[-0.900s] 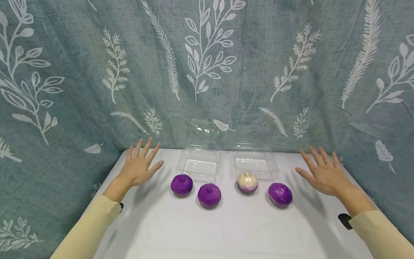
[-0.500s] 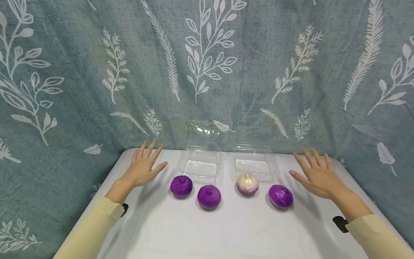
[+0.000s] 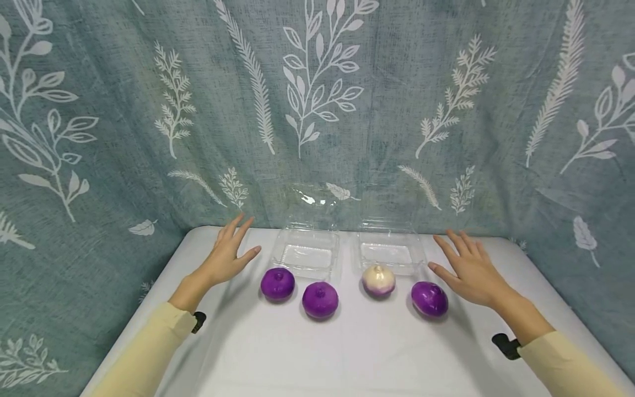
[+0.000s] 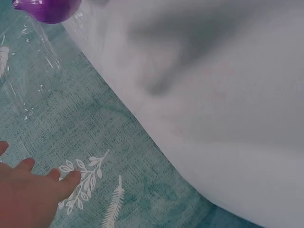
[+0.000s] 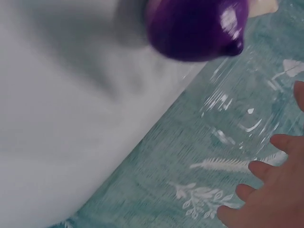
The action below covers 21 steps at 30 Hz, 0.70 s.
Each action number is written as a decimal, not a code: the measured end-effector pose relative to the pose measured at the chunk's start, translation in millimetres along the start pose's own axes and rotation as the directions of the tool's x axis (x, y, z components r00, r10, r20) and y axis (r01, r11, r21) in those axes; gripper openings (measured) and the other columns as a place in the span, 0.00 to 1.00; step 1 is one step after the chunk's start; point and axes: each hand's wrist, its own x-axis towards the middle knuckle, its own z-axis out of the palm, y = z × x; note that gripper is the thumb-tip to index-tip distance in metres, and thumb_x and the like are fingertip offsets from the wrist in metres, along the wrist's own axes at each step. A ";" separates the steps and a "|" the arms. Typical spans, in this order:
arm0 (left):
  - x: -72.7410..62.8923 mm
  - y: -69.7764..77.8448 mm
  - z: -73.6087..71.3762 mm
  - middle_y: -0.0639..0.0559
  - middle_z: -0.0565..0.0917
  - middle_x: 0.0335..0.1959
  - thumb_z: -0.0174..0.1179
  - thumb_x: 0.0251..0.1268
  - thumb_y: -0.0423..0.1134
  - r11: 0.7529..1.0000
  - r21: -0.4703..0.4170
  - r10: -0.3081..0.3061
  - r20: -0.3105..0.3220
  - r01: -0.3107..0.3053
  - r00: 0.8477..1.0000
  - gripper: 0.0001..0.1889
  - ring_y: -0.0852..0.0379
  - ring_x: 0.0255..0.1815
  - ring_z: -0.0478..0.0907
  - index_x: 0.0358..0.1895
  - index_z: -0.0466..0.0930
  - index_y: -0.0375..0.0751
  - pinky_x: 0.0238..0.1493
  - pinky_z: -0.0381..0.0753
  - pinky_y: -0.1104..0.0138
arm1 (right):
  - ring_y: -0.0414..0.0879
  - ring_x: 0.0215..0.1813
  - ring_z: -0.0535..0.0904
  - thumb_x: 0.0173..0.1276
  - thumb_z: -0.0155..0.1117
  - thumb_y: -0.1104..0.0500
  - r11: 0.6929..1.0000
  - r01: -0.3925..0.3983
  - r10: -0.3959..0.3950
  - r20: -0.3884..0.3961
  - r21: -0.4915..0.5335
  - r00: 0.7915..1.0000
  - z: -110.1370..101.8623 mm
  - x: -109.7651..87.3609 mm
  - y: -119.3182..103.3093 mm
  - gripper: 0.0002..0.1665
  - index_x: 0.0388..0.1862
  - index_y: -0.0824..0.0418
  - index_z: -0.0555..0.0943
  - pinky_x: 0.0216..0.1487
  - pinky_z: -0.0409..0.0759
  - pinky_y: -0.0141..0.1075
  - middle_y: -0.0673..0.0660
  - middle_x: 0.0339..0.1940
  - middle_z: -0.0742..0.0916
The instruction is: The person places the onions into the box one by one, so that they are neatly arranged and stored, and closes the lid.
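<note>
My left hand [image 3: 224, 260] hovers above the left of the white table, fingers extended and nothing in it. Nearest to it is a shiny purple onion-shaped vegetable [image 3: 278, 284], with a second purple one [image 3: 320, 300] to its right. On the other side, my right hand [image 3: 470, 271] is also raised, empty, its fingers spread. It is close beside another purple vegetable [image 3: 429, 299], which appears large in the right wrist view [image 5: 194, 28]. A white one with a purple base [image 3: 378, 280] sits left of that. Neither hand touches anything.
Two clear plastic clamshell boxes, a left one [image 3: 307, 255] and a right one [image 3: 389, 253], stand behind the vegetables with lids raised. A green leaf-patterned curtain [image 3: 327, 132] hangs along the back and sides of the white table [image 3: 297, 358].
Both hands have drifted inward, the left one to the right and the right one to the left, closer to the vegetables. The vegetables and boxes stay where they were.
</note>
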 end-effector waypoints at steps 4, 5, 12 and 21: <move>1.5 0.0 4.2 0.34 0.45 0.83 0.58 0.77 0.50 0.997 -0.071 -0.005 -0.002 0.005 1.000 0.40 0.25 0.79 0.43 0.83 0.48 0.44 0.69 0.57 0.25 | 0.78 0.78 0.48 0.79 0.57 0.42 0.998 0.038 -0.037 -0.029 0.040 0.999 4.2 1.5 -8.7 0.44 0.81 0.65 0.57 0.74 0.45 0.75 0.75 0.80 0.57; 1.6 0.2 5.0 0.34 0.46 0.82 0.58 0.77 0.50 0.997 -0.082 -0.006 -0.005 0.005 1.000 0.40 0.25 0.79 0.44 0.83 0.48 0.44 0.69 0.58 0.26 | 0.78 0.77 0.49 0.79 0.58 0.43 0.998 0.049 -0.048 -0.033 0.048 0.998 5.4 2.4 -10.5 0.43 0.81 0.65 0.58 0.74 0.46 0.75 0.76 0.79 0.58; 2.4 1.7 10.8 0.32 0.52 0.80 0.61 0.76 0.44 0.988 -0.155 0.010 -0.052 -0.018 0.999 0.40 0.29 0.79 0.50 0.82 0.51 0.37 0.75 0.55 0.32 | 0.77 0.77 0.52 0.76 0.63 0.47 0.988 0.101 -0.095 -0.058 0.114 0.994 10.5 8.5 -29.3 0.42 0.80 0.64 0.61 0.72 0.51 0.75 0.75 0.78 0.61; 3.9 -1.7 18.9 0.31 0.58 0.77 0.60 0.77 0.43 0.954 -0.294 -0.063 0.004 0.061 0.998 0.38 0.29 0.71 0.67 0.82 0.51 0.37 0.65 0.77 0.41 | 0.75 0.75 0.57 0.75 0.65 0.49 0.969 0.100 -0.091 -0.046 0.226 0.995 19.4 12.6 -56.0 0.42 0.78 0.66 0.62 0.67 0.61 0.77 0.73 0.77 0.64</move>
